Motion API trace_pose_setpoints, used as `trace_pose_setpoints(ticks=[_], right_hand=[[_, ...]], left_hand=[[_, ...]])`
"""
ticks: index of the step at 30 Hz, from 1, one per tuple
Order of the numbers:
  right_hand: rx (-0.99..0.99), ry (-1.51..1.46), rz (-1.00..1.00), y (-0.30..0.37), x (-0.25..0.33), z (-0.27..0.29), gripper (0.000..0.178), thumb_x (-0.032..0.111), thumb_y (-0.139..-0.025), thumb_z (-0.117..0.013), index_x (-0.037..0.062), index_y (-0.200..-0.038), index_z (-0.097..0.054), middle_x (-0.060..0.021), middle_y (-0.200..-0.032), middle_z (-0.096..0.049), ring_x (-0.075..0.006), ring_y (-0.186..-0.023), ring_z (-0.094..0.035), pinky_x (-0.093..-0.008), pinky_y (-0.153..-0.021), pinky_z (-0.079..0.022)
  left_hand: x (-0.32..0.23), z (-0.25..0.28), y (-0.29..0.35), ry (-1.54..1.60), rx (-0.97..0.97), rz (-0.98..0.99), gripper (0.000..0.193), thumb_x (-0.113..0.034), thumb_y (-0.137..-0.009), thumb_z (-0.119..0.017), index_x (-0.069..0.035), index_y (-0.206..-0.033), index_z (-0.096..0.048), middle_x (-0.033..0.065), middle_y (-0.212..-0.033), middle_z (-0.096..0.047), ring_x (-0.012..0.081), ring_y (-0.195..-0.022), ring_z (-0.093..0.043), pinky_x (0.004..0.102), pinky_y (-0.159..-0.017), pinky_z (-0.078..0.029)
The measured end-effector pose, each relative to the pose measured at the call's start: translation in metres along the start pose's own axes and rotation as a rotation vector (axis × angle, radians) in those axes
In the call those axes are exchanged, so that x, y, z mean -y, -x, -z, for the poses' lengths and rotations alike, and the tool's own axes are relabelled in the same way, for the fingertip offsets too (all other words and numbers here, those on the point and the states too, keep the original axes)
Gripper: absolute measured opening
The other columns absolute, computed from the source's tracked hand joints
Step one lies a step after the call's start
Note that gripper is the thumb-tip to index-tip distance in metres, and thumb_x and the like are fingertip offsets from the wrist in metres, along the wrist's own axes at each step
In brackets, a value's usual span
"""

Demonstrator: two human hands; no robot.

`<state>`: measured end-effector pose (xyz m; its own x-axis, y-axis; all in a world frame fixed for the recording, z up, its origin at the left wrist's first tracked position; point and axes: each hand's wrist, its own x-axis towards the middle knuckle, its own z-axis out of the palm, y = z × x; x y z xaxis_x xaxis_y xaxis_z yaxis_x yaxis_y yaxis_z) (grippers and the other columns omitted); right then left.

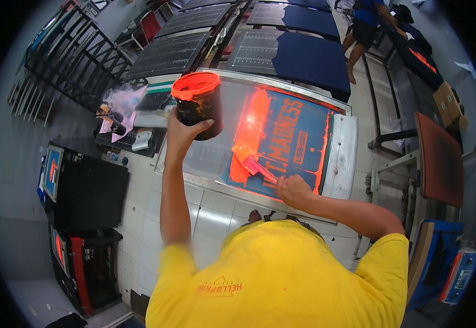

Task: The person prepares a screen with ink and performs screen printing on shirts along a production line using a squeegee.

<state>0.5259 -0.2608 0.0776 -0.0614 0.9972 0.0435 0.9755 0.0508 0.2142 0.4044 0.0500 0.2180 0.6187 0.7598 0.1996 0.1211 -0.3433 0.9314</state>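
Observation:
My left hand (186, 128) grips a dark ink tub (198, 112) low on its side, holding it up over the left part of a screen-printing frame (340, 158). Bright orange-red ink coats the tub's rim and inner wall. In my right hand (294, 191) is an ink-smeared spatula (263, 170), its blade down in a thick band of orange ink (253, 123). That band runs from the far side to the near side of the screen. Right of it, the blue stencil area (313, 117) carries lettering, with thin orange streaks along its right and near edges.
Beyond the frame stand rows of flat printing boards (167, 53), some covered with navy fabric (311, 60). A co-worker (364, 27) stands at a side table, far right. Black racks (74, 57), dark cabinets (87, 188), a cardboard box (448, 105) and a brown panel (439, 158) line the sides.

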Motion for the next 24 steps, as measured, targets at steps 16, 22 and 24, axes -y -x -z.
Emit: trace_pose_setpoints(ticks=[16,22,24], right_hand=[[-0.077,-0.068,0.214,0.025,-0.037,-0.003,0.037,0.036,-0.099,-0.051,-0.0001,-0.094,-0.06,-0.0056,-0.06,-0.061,-0.024,-0.059,-0.062,-0.0359,-0.053,-0.044],[0.244,-0.224,0.124,0.013,-0.07,0.05,0.032,0.034,-0.098,-0.053,0.0034,-0.096,-0.063,-0.0088,-0.066,-0.066,-0.028,-0.069,-0.068,-0.0426,-0.06,-0.051],[0.251,-0.231,0.07,0.01,-0.084,0.069,0.03,0.034,-0.098,-0.054,0.0068,-0.094,-0.065,-0.0083,-0.068,-0.066,-0.0287,-0.069,-0.068,-0.0438,-0.061,-0.052]], left_hand=[[0.017,0.005,0.009,-0.04,-0.036,0.042,0.09,-0.026,-0.055,-0.092,0.005,-0.127,-0.049,0.0175,-0.118,-0.062,0.0266,-0.107,-0.062,0.0369,-0.092,-0.051],[0.025,0.007,0.013,-0.156,-0.045,-0.025,0.093,-0.026,-0.055,-0.092,0.005,-0.129,-0.047,0.0182,-0.12,-0.06,0.0274,-0.11,-0.06,0.0384,-0.094,-0.049],[0.027,0.003,0.017,-0.177,-0.066,-0.096,0.095,-0.025,-0.054,-0.093,0.004,-0.131,-0.045,0.0177,-0.12,-0.06,0.0282,-0.11,-0.061,0.0385,-0.094,-0.05]])
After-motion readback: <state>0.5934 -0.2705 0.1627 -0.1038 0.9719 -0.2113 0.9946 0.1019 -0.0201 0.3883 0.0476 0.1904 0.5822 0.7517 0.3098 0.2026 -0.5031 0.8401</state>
